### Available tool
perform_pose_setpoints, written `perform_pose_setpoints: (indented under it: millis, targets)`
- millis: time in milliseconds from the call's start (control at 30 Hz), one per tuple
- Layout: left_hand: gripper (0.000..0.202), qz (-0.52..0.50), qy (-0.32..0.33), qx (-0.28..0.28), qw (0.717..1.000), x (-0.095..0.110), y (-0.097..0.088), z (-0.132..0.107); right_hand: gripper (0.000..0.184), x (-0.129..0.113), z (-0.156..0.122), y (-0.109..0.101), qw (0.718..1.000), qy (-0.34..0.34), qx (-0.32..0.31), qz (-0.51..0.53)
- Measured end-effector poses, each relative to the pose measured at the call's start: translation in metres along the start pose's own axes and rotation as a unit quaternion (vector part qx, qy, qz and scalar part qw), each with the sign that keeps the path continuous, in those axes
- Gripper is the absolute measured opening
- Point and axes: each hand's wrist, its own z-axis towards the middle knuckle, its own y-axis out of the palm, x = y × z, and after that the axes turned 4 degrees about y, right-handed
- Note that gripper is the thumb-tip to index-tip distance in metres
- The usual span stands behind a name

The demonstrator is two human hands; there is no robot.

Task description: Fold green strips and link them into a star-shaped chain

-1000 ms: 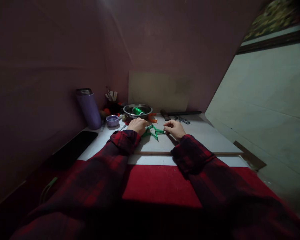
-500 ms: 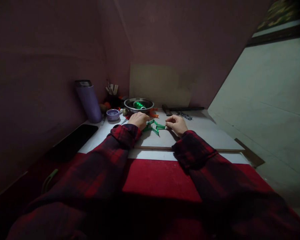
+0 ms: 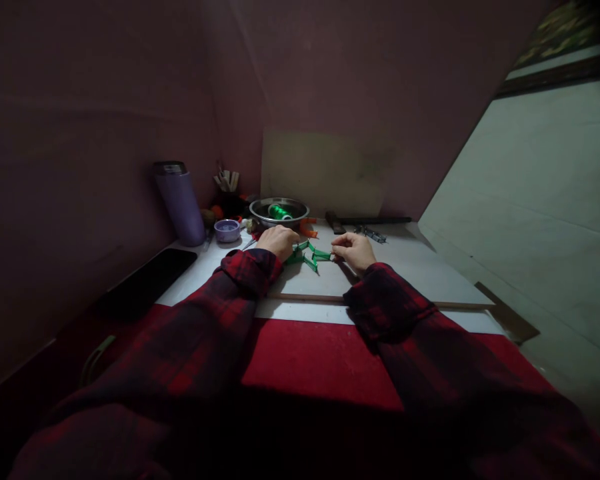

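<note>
A star outline of green thread is strung round small upright nails on a white board. At the star's left side lies my left hand, knuckles up, its fingers bent over and mostly hidden, so whether it grips anything does not show. My right hand is closed in a pinch at the star's right point, thumb and forefinger together by a nail there. Whatever sits between those fingertips is too small to make out. Behind the star, a spool of green thread lies in a metal bowl.
A hammer and a few small metal pieces lie at the back right. Orange thread sits by the bowl. Leftward are a purple tumbler, a small purple dish and a dark phone-like slab.
The view has shifted slightly. Both hands stay at the star, with the right fingertips still pinched at its right point.
</note>
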Motion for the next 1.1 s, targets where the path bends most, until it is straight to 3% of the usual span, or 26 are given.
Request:
perform_pose_setpoints:
  millis: [367, 500, 567, 767, 1100]
  targets:
    - [0.041, -0.005, 0.004, -0.002, 1.000, 0.000, -0.001, 0.000, 0.016, 0.008, 0.005, -0.006, 0.996, -0.047, 0.018, -0.079]
    - [0.041, -0.007, 0.007, -0.001, 1.000, -0.001, 0.000, 0.000, 0.013, 0.009, 0.006, -0.019, 0.989, -0.059, -0.083, -0.108]
    - [0.041, -0.008, 0.010, 0.001, 1.000, -0.001, 0.001, 0.000, 0.009, 0.008, 0.003, -0.024, 0.979, -0.118, -0.104, -0.128]
    - [0.040, -0.016, 0.001, -0.003, 1.000, -0.001, 0.000, 0.000, 0.013, 0.005, -0.004, -0.026, 0.916, -0.318, -0.077, -0.233]
    - [0.041, -0.010, 0.003, -0.004, 1.000, -0.001, -0.001, 0.000, 0.015, 0.008, 0.001, -0.029, 0.884, -0.382, -0.104, -0.250]
